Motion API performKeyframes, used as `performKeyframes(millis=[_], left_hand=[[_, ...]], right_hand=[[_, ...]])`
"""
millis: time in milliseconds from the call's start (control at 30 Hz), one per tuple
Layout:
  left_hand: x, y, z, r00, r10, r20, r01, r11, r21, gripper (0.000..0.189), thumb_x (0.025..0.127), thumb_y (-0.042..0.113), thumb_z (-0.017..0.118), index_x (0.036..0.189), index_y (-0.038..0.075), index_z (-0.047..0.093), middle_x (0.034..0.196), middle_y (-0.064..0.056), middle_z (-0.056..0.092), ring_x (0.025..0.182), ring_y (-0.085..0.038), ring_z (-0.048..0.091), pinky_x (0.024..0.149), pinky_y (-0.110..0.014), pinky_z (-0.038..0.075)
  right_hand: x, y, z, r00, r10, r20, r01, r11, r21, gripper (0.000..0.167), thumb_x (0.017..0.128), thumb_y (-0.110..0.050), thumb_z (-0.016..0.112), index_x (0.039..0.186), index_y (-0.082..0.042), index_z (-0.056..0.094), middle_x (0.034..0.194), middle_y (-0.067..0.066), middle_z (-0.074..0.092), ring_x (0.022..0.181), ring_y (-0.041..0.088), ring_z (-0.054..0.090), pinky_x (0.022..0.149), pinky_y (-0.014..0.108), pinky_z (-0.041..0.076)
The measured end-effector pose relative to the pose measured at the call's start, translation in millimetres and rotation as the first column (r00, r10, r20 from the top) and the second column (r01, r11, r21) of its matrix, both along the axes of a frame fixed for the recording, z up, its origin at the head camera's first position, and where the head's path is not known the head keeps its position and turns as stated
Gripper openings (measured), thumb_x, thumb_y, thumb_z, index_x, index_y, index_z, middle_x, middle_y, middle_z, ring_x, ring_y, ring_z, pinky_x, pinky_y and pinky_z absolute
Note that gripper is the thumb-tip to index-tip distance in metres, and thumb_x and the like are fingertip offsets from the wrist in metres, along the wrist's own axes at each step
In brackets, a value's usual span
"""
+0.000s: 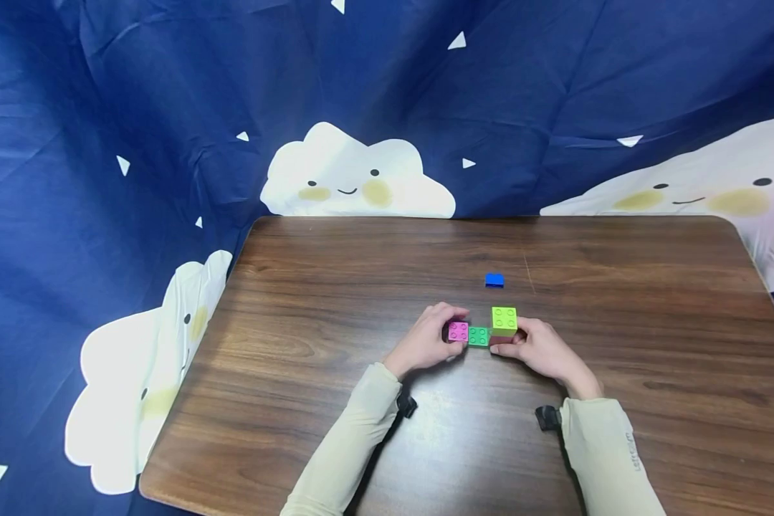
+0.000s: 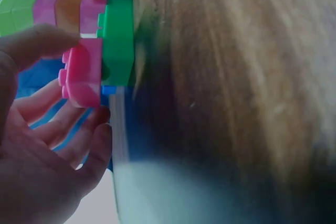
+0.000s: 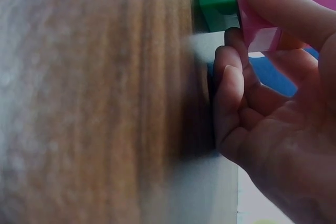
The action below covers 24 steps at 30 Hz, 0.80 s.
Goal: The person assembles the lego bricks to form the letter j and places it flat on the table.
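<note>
A green toy building brick [image 1: 479, 337] sits on the table between both hands. My left hand [image 1: 429, 339] holds a pink brick [image 2: 86, 72] between thumb and fingers, at the left end of the green brick's studded top. At the other end rises a stack of bricks: pink at the bottom, then an orange brick [image 2: 68, 8], another pink one and a lime brick [image 1: 504, 320] on top. My right hand [image 1: 537, 347] grips this stack low down, its thumb on the lowest pink brick [image 3: 257, 19].
A blue brick [image 1: 494, 280] lies farther back on the brown wooden table [image 1: 335, 287]. Behind the table hangs a dark blue curtain [image 1: 503, 86] with white clouds. A black wrist strap piece [image 1: 547, 418] sticks out by the right sleeve.
</note>
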<state>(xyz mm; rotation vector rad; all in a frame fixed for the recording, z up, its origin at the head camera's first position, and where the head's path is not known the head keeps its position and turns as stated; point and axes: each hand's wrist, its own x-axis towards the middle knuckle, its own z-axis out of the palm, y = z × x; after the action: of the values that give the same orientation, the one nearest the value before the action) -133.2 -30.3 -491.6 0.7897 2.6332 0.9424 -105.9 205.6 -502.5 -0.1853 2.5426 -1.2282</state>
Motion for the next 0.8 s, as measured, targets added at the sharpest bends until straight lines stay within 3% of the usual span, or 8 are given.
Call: performKeyframes(millis=[267,500,667,800], left_hand=[[-0.9,2.6,-4.7,1.0,-0.003,-0.006,0.003,1.0,0.004,0.043,0.081,0.015,0.074,0.122,0.012,0.063,0.115,-0.001,0.065,0.106,-0.016,0.057,0.094,-0.024,0.043],[-1.3,5.3,-6.2,0.999,-0.014,-0.051,0.011,0.999,-0.051,0.039,0.081,0.02,0.076,0.118,0.011,0.065,0.111,0.001,0.066,0.103,-0.015,0.059,0.093,-0.024,0.044],[-2.3,7.2,-3.5,0.993,-0.049,-0.109,0.034,0.991,-0.133,0.04,0.081,0.022,0.075,0.118,0.012,0.065,0.11,0.002,0.066,0.101,-0.011,0.06,0.092,-0.022,0.045],[-2.6,8.0,-1.2,0.994,-0.053,-0.094,0.039,0.988,-0.152,0.04,0.081,0.02,0.075,0.118,0.013,0.064,0.11,0.002,0.065,0.098,-0.011,0.059,0.091,-0.021,0.046]], right_hand=[[1.1,-1.9,0.2,0.999,-0.001,-0.04,0.002,1.0,0.003,0.035,0.081,-0.027,0.077,0.107,-0.006,0.068,0.072,0.002,0.058,0.065,0.014,0.047,0.057,0.026,0.038],[2.5,-2.1,1.3,0.999,-0.003,-0.046,0.003,1.0,0.001,0.035,0.081,-0.026,0.077,0.107,-0.005,0.067,0.073,0.002,0.058,0.066,0.014,0.046,0.058,0.025,0.038],[4.3,0.0,3.6,0.999,0.009,-0.036,-0.01,1.0,-0.016,0.045,0.083,-0.027,0.076,0.117,-0.003,0.061,0.08,0.004,0.062,0.071,0.014,0.052,0.062,0.024,0.042],[5.7,2.2,5.3,1.0,-0.001,-0.021,0.0,0.999,-0.035,0.05,0.084,-0.025,0.074,0.124,-0.003,0.054,0.094,0.009,0.066,0.082,0.015,0.059,0.069,0.023,0.048]])
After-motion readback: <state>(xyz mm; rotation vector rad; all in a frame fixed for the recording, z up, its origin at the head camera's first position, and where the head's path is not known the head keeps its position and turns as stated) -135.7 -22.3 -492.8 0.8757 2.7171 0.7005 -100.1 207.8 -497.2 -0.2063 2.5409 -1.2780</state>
